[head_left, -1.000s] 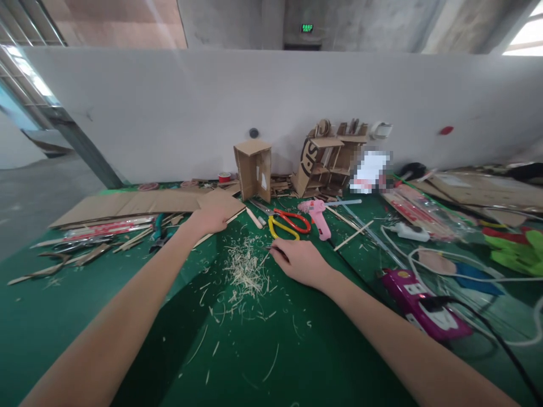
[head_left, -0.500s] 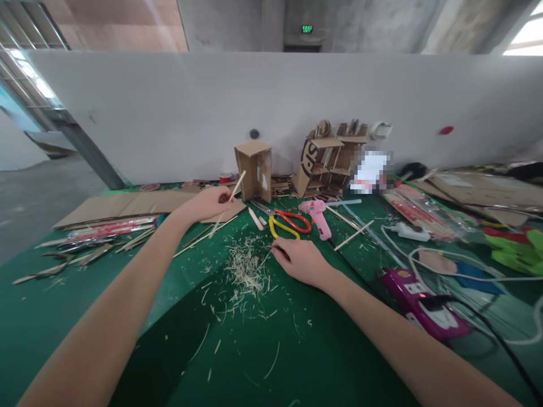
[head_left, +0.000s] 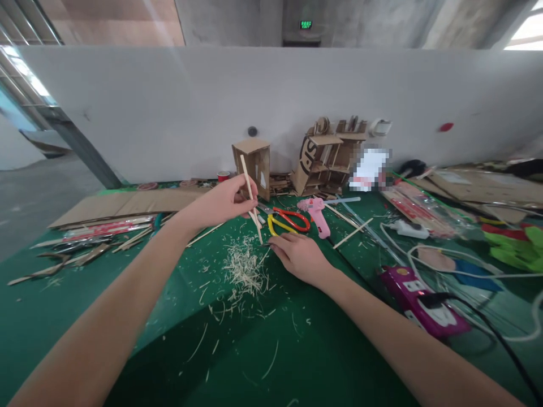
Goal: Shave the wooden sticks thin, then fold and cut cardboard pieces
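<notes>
Left hand [head_left: 233,198] moved rightward, pinching stick [head_left: 246,172], red tub [head_left: 223,177], contents unclear

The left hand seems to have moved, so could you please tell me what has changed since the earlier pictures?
The left hand has picked up a thin wooden stick and carried it rightward, its lower end now near the right hand. The right hand, scissors and pink glue gun stayed put.
</notes>
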